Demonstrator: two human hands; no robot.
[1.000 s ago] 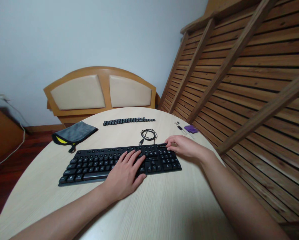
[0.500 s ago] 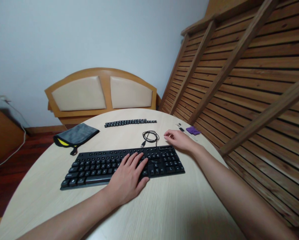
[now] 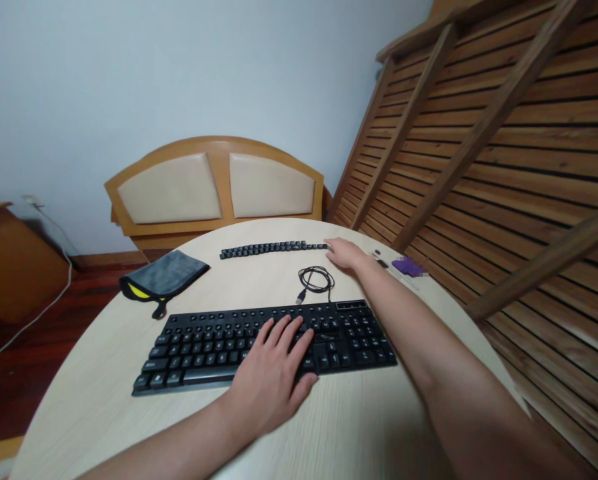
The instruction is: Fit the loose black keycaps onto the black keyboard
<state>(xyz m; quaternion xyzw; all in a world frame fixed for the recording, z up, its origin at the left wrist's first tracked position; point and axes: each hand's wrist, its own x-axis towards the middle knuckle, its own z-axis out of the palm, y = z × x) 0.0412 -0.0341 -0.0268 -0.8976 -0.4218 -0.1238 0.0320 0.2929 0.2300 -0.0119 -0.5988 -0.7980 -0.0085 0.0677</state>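
A black computer keyboard point(image 3: 209, 373) lies on the pale round table, slightly tilted in my view. My left hand point(image 3: 273, 373) rests on it, fingers spread over the keys right of centre and thumb over the front edge. Toward the back stands a row of loose black keycaps point(image 3: 263, 249), double along most of its length and single at its right end. At that right end, my right hand point(image 3: 346, 255) has its fingertips pinched together. Whatever they may hold is too small to tell. Behind the keyboard lies its coiled black USB cable point(image 3: 316, 280).
On the left sits a grey cloth pouch point(image 3: 171, 273) with a yellow lining. A purple item point(image 3: 409, 267), partly pixelated, and several small thin things lie at the table's right. Beyond are a wooden headboard point(image 3: 223, 180) and a leaning slatted wood panel point(image 3: 503, 167).
My right hand has moved away from beside the cable, farther back to the right end of the keycap row. My left hand stays on the keyboard. The whole view has shifted slightly.
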